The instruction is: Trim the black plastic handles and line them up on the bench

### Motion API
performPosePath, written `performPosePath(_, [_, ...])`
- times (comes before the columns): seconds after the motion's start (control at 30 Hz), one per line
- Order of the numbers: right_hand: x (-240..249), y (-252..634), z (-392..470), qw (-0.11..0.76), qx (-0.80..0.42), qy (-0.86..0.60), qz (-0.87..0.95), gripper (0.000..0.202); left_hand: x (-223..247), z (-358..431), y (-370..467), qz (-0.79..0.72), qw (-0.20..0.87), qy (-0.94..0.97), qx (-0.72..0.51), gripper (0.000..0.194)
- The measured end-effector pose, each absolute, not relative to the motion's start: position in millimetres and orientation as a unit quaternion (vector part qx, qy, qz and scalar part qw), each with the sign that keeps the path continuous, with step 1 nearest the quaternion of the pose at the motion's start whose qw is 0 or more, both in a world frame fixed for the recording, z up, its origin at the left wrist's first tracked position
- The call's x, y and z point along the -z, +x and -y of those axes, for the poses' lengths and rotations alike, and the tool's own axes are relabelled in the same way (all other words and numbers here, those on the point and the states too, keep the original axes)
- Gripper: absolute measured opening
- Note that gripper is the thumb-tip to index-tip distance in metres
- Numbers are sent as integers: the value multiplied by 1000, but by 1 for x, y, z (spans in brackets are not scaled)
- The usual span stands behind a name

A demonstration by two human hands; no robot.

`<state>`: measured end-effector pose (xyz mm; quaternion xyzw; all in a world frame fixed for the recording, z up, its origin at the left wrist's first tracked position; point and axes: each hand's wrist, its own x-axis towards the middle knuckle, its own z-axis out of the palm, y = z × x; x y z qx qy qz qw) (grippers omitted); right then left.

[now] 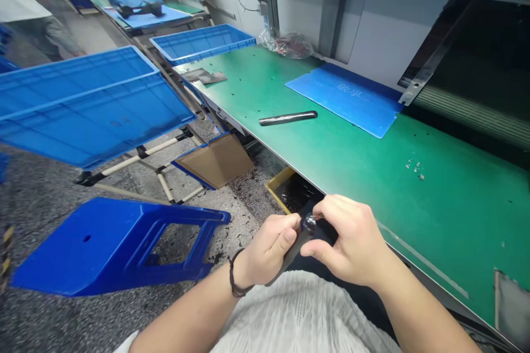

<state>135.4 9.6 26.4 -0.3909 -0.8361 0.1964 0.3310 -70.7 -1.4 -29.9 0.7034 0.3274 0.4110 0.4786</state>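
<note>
My left hand (269,251) is wrapped round a dark tube (295,251) with a shiny rounded end, held tilted in front of my body at the table's edge. Close against that rounded end is my right hand (356,240), its fingers curled and its thumb beside the tube. Something small may sit in the right fingertips, but it is too hidden to name. A second dark, glossy tube (287,118) with a rounded end lies on the green table (351,160), beyond my hands.
On the table are a blue sheet (348,96), a clear plastic bag (290,45) and small scraps (415,166). Blue crates (95,105) stand left on a rack, above a blue stool (107,242). Below the table edge sits a yellow-rimmed bin (278,182). A person (37,16) is at far left.
</note>
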Motion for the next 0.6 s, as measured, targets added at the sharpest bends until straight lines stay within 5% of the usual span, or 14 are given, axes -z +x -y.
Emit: performPosePath(0.6, [-11,119,-5,381,113,-414,819,60,23,9,-52,-364,534,613,-455,56])
